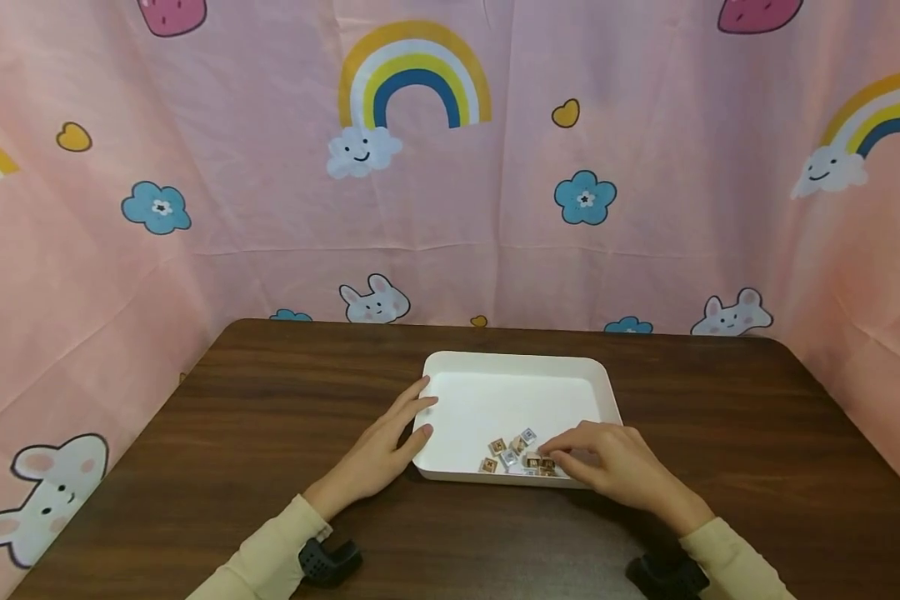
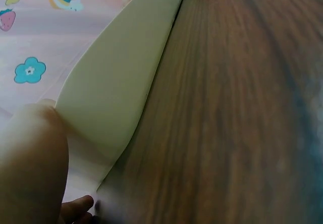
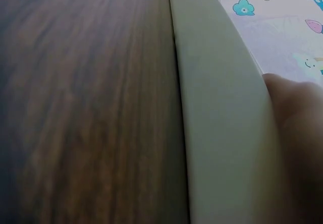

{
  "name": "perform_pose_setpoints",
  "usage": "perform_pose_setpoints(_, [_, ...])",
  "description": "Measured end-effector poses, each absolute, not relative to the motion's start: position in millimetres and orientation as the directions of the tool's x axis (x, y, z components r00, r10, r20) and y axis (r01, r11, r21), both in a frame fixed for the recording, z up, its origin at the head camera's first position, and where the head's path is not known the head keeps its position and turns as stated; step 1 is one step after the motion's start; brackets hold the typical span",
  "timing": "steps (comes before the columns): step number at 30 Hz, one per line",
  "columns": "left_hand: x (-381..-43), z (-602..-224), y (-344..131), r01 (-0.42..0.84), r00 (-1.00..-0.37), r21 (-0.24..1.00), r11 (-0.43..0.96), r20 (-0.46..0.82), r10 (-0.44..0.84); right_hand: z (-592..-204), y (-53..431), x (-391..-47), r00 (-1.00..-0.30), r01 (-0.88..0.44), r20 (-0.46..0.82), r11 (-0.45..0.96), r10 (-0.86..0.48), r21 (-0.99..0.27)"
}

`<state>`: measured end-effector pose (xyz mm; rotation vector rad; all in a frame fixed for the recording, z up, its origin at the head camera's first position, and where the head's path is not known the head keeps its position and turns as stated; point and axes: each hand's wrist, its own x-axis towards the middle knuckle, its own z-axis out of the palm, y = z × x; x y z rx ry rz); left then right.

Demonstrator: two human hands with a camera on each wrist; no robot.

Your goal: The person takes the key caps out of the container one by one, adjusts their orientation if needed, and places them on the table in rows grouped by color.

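Observation:
A shallow white tray (image 1: 525,392) lies on the table. In its near part is a loose cluster of small square pieces (image 1: 497,447), some tan with dark marks and some whitish or clear. My left hand (image 1: 378,454) rests at the tray's left side, fingers extended over the rim and thumb at the near left corner. My right hand (image 1: 607,458) reaches over the near right edge, its bent thumb and forefinger right at the rightmost pieces; I cannot tell whether it pinches one. In both wrist views the tray's outer wall (image 2: 116,67) hides the pieces.
The dark wood table (image 1: 285,392) extends around the tray on all sides. Behind and beside it hangs a pink curtain (image 1: 270,167) printed with rainbows, flowers and rabbits. Each wrist wears a black device (image 1: 330,560) at the cream sleeve's cuff.

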<state>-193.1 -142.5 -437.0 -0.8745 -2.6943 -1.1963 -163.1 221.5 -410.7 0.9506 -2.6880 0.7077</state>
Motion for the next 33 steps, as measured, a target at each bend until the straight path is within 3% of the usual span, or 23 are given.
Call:
perform_pose_setpoints(9, [-188, -432, -143, 0.547, -0.832, 0.58, 0.604, 0.293, 0.471, -409, 221, -165, -0.733, -0.678, 0.373, 0.655, -0.57, -0.332])
perform_pose_setpoints(17, [-186, -434, -142, 0.526, -0.844, 0.587, 0.616, 0.266, 0.466, -410, 221, -165, -0.755, -0.655, 0.345, 0.632, -0.557, -0.414])
perform_pose_setpoints(33, [-186, -430, -141, 0.489, -0.869, 0.507, 0.71, 0.215, 0.445, -410, 223, -177, -0.725, -0.672, 0.348, 0.497, -0.595, -0.549])
